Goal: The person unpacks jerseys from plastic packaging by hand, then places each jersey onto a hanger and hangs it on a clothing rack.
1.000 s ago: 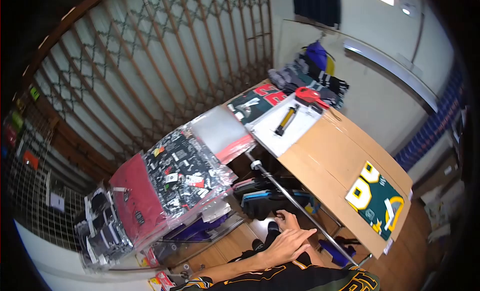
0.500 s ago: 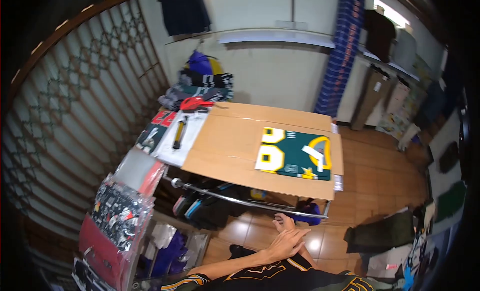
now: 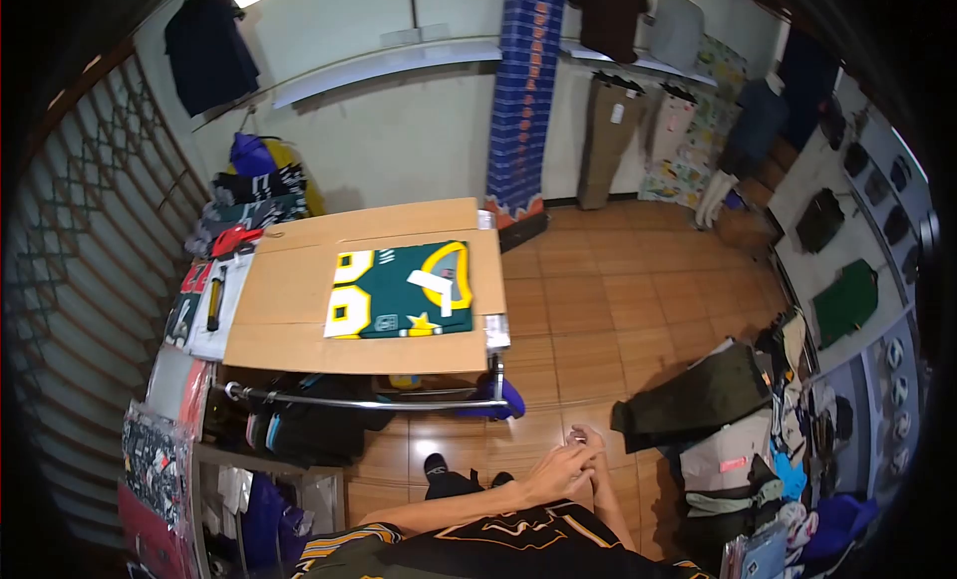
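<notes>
My left hand (image 3: pixel 554 475) reaches in front of my body and lies across my right wrist, with its fingers bent round it. My right hand (image 3: pixel 587 441) is just above it, fingers loosely curled and apart, with nothing visible in them. Both hands are over the tiled floor, apart from the table. Nearest ahead to the left, a folded green jersey (image 3: pixel 404 290) with yellow trim and white numbers lies on a flat cardboard sheet (image 3: pixel 284 305). A white tag rests on its collar.
A yellow-and-black cutter-like tool (image 3: pixel 214 298) and a red tool (image 3: pixel 236 241) lie at the table's left. A metal rail (image 3: pixel 369 404) runs along its front. Packaged clothes (image 3: pixel 155 459) stand at left. Piled clothes (image 3: pixel 698 395) are at right. A folding gate (image 3: pixel 90 240) lines the left side.
The view has swung right, so the table and jersey appear further left. My left hand's fingers were stretched out across my right wrist; now they bend round it.
</notes>
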The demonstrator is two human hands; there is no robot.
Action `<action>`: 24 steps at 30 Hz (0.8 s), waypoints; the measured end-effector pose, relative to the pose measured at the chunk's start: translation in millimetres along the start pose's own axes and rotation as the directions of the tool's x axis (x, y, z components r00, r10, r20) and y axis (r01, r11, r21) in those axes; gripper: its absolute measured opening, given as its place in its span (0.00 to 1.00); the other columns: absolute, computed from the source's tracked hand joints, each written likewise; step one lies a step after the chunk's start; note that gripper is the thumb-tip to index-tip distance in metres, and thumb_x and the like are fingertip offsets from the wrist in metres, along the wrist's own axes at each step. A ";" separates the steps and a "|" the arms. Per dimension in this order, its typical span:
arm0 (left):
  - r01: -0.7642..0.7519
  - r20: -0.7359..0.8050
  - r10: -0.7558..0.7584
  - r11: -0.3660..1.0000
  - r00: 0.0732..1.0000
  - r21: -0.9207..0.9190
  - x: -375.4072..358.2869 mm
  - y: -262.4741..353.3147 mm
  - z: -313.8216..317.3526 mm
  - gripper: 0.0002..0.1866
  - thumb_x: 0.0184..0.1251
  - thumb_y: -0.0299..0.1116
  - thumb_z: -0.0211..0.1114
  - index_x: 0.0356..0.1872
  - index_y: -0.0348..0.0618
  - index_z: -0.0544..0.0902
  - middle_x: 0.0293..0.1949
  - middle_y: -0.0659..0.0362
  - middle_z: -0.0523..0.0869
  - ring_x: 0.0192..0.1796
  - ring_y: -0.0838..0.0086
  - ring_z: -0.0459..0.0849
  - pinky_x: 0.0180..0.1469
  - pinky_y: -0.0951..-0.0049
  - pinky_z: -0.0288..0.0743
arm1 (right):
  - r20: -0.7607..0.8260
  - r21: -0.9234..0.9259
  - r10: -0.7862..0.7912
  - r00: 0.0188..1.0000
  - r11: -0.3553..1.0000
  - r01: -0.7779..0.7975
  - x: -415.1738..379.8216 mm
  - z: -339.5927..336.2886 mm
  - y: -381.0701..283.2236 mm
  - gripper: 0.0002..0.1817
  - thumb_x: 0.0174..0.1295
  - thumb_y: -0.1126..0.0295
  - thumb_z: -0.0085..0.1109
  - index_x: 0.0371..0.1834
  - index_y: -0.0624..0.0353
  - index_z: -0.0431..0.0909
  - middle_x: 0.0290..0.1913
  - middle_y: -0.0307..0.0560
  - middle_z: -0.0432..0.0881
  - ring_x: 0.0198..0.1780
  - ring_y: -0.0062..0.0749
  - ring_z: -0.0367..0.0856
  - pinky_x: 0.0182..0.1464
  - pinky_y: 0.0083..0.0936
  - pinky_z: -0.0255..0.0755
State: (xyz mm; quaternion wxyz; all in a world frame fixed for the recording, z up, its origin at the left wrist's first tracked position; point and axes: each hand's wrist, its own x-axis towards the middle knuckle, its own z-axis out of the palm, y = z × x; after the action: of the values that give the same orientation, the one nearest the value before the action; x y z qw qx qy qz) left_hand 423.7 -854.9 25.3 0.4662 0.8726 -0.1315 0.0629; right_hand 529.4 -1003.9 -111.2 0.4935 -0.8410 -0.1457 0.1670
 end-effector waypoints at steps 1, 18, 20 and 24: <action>-0.011 0.020 0.011 1.000 1.000 -0.007 7.9 -1.8 5.0 0.23 0.71 0.36 0.66 0.65 0.45 0.76 0.51 0.51 0.86 0.51 0.57 0.86 0.54 0.59 0.74 | -0.020 0.045 -0.005 1.000 0.999 0.005 2.1 -11.9 8.6 0.21 0.65 0.65 0.67 0.57 0.67 0.80 0.45 0.60 0.89 0.45 0.45 0.91 0.46 0.33 0.83; 0.314 -0.649 -0.240 0.950 0.722 -0.002 161.3 -131.8 -87.3 0.19 0.62 0.24 0.71 0.55 0.37 0.83 0.43 0.50 0.87 0.42 0.65 0.87 0.47 0.68 0.81 | -0.139 0.057 0.014 0.990 0.998 -0.006 145.3 -91.5 -9.9 0.22 0.65 0.68 0.68 0.58 0.70 0.80 0.48 0.60 0.89 0.50 0.40 0.90 0.53 0.32 0.83; 0.343 -0.728 -0.235 0.939 0.644 0.000 188.7 -140.0 -116.5 0.18 0.62 0.25 0.71 0.54 0.36 0.82 0.47 0.47 0.86 0.48 0.57 0.85 0.54 0.62 0.78 | -0.108 0.052 0.020 0.994 0.999 -0.015 176.9 -99.9 -17.2 0.22 0.65 0.68 0.69 0.58 0.70 0.80 0.49 0.60 0.89 0.50 0.39 0.90 0.53 0.32 0.83; 0.460 -0.866 -0.126 0.879 0.484 0.129 225.7 -170.1 -170.4 0.20 0.62 0.27 0.70 0.56 0.36 0.80 0.56 0.43 0.82 0.61 0.48 0.79 0.66 0.56 0.70 | -0.001 0.009 -0.048 0.999 0.999 0.048 250.3 -119.2 -36.6 0.22 0.65 0.67 0.68 0.59 0.70 0.80 0.49 0.60 0.89 0.50 0.40 0.90 0.54 0.32 0.83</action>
State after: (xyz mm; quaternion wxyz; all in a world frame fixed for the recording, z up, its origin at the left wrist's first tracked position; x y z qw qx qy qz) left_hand 691.0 -661.7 37.2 0.3143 0.8104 0.2740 0.4115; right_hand 802.9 -977.2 -58.9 0.5013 -0.8352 -0.1647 0.1553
